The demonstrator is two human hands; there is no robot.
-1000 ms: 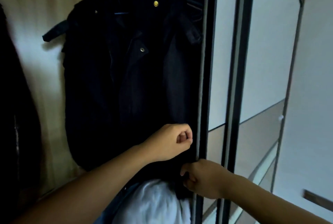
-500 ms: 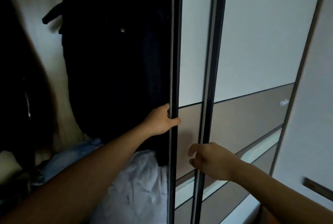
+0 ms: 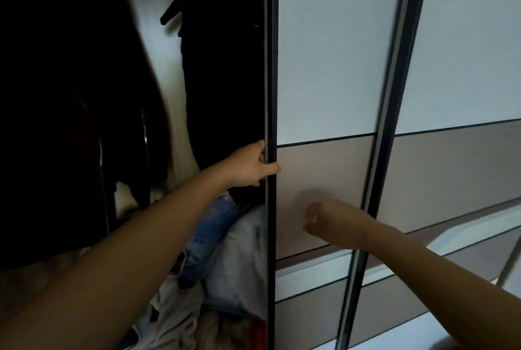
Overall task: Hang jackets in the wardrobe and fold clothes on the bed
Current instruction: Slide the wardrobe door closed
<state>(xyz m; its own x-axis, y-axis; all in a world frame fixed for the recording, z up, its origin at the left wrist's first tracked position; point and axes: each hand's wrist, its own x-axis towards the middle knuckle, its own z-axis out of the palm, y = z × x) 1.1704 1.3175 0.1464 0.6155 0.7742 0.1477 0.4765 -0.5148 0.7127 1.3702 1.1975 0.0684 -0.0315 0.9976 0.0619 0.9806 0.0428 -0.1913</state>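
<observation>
One dark jacket — just behind left hand at door edge

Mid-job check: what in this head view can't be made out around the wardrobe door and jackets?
Hangers and rail: cut off by the top edge of the head view, above the dark jacket.
Fingers of the left hand: hidden behind the door edge; only the thumb shows.
Right hand: motion-blurred, its grip unreadable.
Left jacket: too dark for detail.
Clothes pile: partly covered by the left arm and door edge.
</observation>
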